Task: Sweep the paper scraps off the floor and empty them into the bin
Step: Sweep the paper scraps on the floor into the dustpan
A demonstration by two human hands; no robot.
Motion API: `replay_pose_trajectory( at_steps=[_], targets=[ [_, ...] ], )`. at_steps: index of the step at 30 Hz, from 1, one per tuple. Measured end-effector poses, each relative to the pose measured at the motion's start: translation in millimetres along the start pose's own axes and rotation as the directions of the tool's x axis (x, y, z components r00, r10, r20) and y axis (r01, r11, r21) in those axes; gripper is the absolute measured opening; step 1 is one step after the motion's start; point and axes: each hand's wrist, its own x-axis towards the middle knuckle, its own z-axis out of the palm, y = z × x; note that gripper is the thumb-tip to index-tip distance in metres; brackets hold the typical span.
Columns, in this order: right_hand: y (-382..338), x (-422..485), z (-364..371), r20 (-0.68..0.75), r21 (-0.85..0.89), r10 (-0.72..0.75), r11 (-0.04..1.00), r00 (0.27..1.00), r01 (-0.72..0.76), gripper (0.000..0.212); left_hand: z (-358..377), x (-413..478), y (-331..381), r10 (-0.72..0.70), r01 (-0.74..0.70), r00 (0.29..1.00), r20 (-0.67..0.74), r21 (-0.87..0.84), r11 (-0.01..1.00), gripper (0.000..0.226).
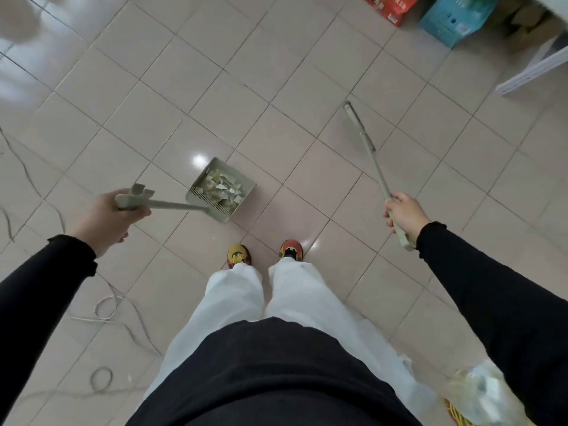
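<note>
My grey-green dustpan [221, 190] hangs on its long handle in front of my feet, its tray full of torn paper scraps [222, 187]. My matching broom [373, 167] angles away rightward.

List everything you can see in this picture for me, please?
Dustpan: one, grey-green, over the floor ahead of the feet.
Paper scraps: a heap, pale, inside the dustpan.
Broom: one, grey-green, head away from the person.
Boxes: one red, one blue, top right.
Cables: several, grey and white, floor at left.
Plastic bag: one, clear, bottom right.
Floor: pale glossy tiles.
Shoes: two, orange and yellow.
Left hand: grips the dustpan handle.
Right hand: grips the broom handle.
</note>
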Motion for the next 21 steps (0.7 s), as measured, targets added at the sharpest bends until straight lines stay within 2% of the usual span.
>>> replay_pose_trajectory(
  at_steps=[4,6,7,10,13,15,18,21],
  targets=[
    [19.7,23.7,-0.2,-0.082,0.007,0.075,0.997,0.994,-0.075,0.034,23.2,-1.0,4.9,0.016,-0.027,0.996,0.088,0.119,0.993,0.027],
    [27.5,33.4,7.4,-0.078,0.011,0.116,0.993,0.990,-0.116,0.022,35.1,0.8,7.9,0.012,-0.037,0.991,0.135,0.180,0.983,0.025],
    [29.1,34.4,13.7,-0.085,-0.042,0.109,0.993,0.990,-0.113,0.018,41.2,2.4,9.7,0.010,-0.043,0.987,0.158,0.204,0.978,0.023],
    [30.4,10.7,48.0,-0.021,-0.246,0.099,0.964,0.995,-0.101,0.032,63.0,4.1,20.4,0.017,-0.066,0.977,0.214,0.226,0.972,0.018],
    [49.3,-35.4,96.5,0.089,-0.347,0.093,0.936,0.992,-0.056,0.016,78.9,2.3,34.3,0.029,-0.079,0.978,0.207,0.237,0.968,0.021],
    [67.9,-72.2,124.4,0.158,-0.180,0.091,0.982,0.983,-0.062,0.014,85.2,0.3,39.8,0.035,-0.096,0.973,0.227,0.265,0.959,0.019],
    [84.0,-124.3,149.5,0.295,0.090,0.126,0.983,0.947,-0.159,0.031,92.9,-3.2,41.7,0.039,-0.117,0.969,0.246,0.312,0.943,0.017],
    [96.1,-149.7,146.0,0.377,0.195,0.094,0.964,0.922,-0.178,0.040,96.4,-6.3,41.3,0.051,-0.133,0.966,0.252,0.318,0.939,0.016]
  ],
)
